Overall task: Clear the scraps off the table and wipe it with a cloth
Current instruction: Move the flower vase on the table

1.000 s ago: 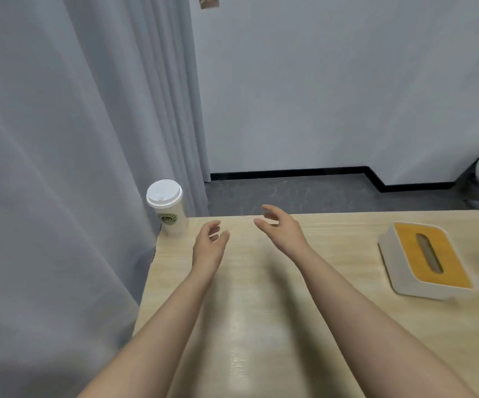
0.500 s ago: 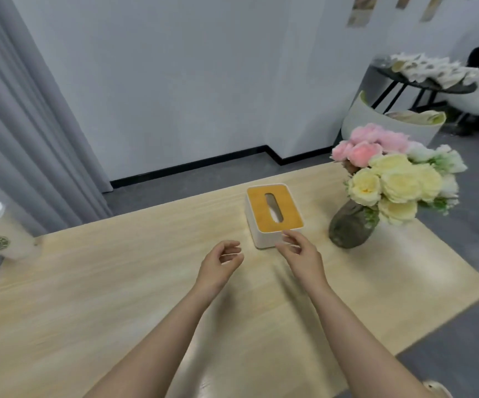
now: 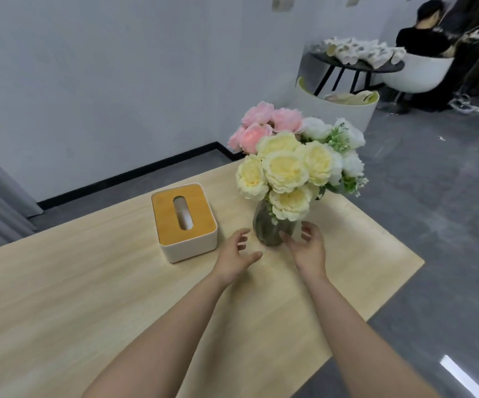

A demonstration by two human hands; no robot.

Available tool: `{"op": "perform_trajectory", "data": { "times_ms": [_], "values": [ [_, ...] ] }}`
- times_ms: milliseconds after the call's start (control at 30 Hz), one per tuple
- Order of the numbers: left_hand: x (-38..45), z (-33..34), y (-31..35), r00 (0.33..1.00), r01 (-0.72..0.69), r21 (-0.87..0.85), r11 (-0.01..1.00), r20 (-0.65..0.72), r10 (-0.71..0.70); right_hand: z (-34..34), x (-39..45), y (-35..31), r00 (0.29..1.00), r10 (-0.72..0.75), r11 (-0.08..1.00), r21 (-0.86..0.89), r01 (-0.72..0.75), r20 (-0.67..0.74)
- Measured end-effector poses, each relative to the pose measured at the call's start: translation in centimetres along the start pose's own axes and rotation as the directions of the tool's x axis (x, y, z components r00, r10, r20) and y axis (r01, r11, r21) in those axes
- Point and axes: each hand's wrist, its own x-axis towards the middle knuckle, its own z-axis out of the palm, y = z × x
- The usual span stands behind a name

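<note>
No grip yet — left hand and right hand both open, empty, flanking the glass vase at frame centre, near it but apart. No scraps or cloth visible on the desk. Tissue box sits left of the vase. Step looks like setup — next move probably needs a cloth or tissue first.

We see a pale wood-grain table, a white tissue box topped orange-brown, and pink, yellow and white flowers.
</note>
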Motion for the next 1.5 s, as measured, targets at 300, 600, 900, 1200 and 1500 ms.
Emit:
{"op": "perform_trajectory", "data": {
  "times_ms": [300,600,900,1200,1500],
  "values": [
    [7.1,4.1,-0.7,0.993,-0.100,-0.011,0.995,-0.058,0.099,0.7,5.7,2.5,0.970,-0.087,0.988,0.146,0.054,0.228],
    [7.7,4.6,-0.5,0.985,-0.136,-0.097,0.986,-0.124,0.124,0.7,7.1,3.0,0.954,-0.068,0.964,0.266,-0.012,0.292],
    [4.7,0.5,5.9,0.945,-0.278,-0.075,0.958,-0.199,0.259,-0.8,5.7,-5.3,0.936,-0.153,0.952,0.302,0.053,0.318],
    [-1.0,-12.4,9.4,0.907,-0.247,-0.019,0.969,-0.357,0.224,7.2,0.2,-15.7,0.870,-0.237,0.945,0.309,0.103,0.433],
    [-8.3,-28.2,4.5,0.840,-0.119,0.016,0.993,-0.532,0.110,22.4,-9.0,-21.4,0.741,-0.305,0.949,0.253,0.187,0.598]
  ]
}}
